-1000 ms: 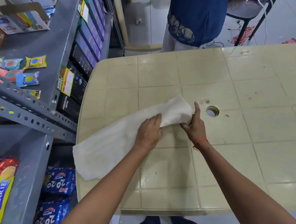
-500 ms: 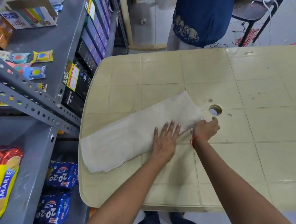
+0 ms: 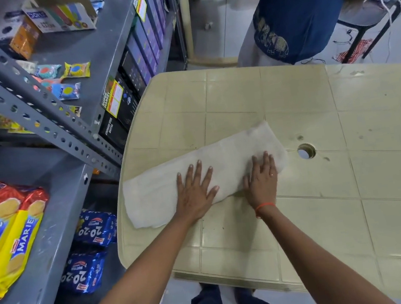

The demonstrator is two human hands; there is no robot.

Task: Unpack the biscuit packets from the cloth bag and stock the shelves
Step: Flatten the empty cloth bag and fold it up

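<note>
The white cloth bag [image 3: 162, 182] lies flat and folded on the beige plastic table [image 3: 348, 158], running from the table's left edge toward its centre hole. My left hand [image 3: 195, 192] presses on the bag's middle with fingers spread straight. My right hand [image 3: 261, 178] lies flat on the bag's right end, palm down. Yellow Marie biscuit packets [image 3: 4, 241] sit on the grey shelf [image 3: 54, 247] at the left. Blue 20-20 biscuit packets [image 3: 95, 229] lie on a lower shelf.
The grey metal rack [image 3: 44, 116] stands close against the table's left side, holding small snack packs [image 3: 67, 80] and dark boxes [image 3: 132, 66]. A person in blue clothes [image 3: 298, 9] stands beyond the table's far edge. A chair [image 3: 368, 17] is at the back right.
Both hands let go of the bag's right end and laid it down. The left hand flattened on the bag first, then the right hand moved onto it and opened flat.
</note>
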